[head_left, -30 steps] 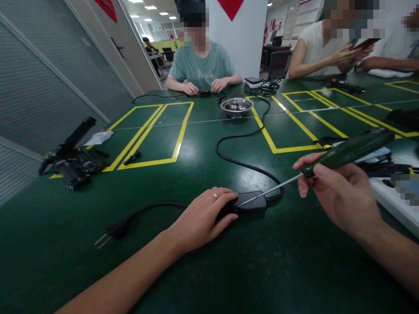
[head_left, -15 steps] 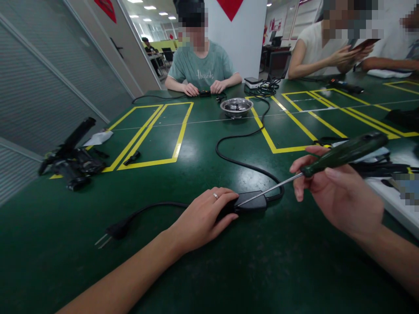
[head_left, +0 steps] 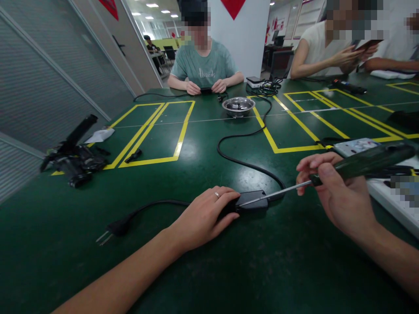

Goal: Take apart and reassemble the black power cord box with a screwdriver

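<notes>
On the green table lies a black power adapter, with a cord running out of each end. My left hand is closed over the adapter's left half and presses it to the table, hiding that part. A screwdriver with a dark green handle and a thin metal shaft is in my right hand, gripped between thumb and fingers. Its shaft slants down to the left, and the tip meets the adapter beside my left fingertips. Left of my hand, a two-pin plug rests at the end of one cord.
A steel bowl with small parts stands further back. Black gear lies at far left, near a small black piece. A white tray is at right. Across the table, a person in a green shirt handles a dark object.
My right hand has lowered the screwdriver's handle, so the shaft lies flatter, with its tip still at the adapter. The left hand keeps its hold. The view has shifted slightly.
</notes>
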Demonstrator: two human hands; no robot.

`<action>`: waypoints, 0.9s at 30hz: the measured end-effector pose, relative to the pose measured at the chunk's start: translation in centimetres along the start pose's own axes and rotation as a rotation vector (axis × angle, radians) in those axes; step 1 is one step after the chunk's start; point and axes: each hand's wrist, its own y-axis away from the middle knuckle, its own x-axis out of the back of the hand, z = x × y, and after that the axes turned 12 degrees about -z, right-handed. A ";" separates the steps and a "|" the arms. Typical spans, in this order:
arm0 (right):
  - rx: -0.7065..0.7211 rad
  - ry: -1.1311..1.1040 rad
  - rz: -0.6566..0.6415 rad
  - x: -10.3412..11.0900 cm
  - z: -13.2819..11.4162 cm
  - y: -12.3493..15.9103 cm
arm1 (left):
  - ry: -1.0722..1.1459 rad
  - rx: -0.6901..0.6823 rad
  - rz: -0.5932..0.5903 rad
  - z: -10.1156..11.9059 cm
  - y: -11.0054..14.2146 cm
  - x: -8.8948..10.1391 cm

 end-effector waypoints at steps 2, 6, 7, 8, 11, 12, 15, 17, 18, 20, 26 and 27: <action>0.001 0.008 -0.011 0.0 0.0 0.1 | -0.001 0.005 -0.008 0.0 0.0 0.0; -0.010 -0.023 -0.064 0.1 -0.1 0.0 | -0.005 0.006 -0.016 0.1 0.0 -0.1; -0.017 -0.036 -0.070 0.1 -0.1 0.0 | -0.005 0.005 -0.014 0.1 0.0 -0.1; -0.021 -0.049 -0.068 0.0 0.0 -0.1 | -0.004 0.005 -0.014 0.1 0.0 -0.1; -0.044 -0.109 -0.039 -0.1 0.1 -0.2 | -0.002 0.004 -0.016 0.0 0.0 -0.1; -0.059 -0.133 -0.026 -0.2 0.1 -0.3 | -0.001 0.005 -0.018 0.0 0.0 -0.1; -0.111 -0.187 -0.007 -0.4 0.0 -0.4 | 0.000 0.009 -0.020 -0.1 0.0 -0.1; -0.130 -0.214 -0.001 -0.5 -0.1 -0.5 | -0.004 0.009 -0.019 -0.1 0.0 -0.1; -0.135 -0.229 0.003 -0.6 -0.2 -0.5 | -0.006 0.010 -0.019 -0.1 0.0 -0.1; -0.140 -0.260 0.014 -0.6 -0.3 -0.4 | -0.007 0.012 -0.019 0.0 0.0 -0.1; -0.136 -0.342 -0.012 -0.1 -0.5 -0.2 | -0.005 0.011 -0.022 0.0 -0.1 -0.2; -0.136 -0.338 -0.009 -0.1 -0.4 -0.2 | -0.005 0.011 -0.019 0.0 -0.1 -0.2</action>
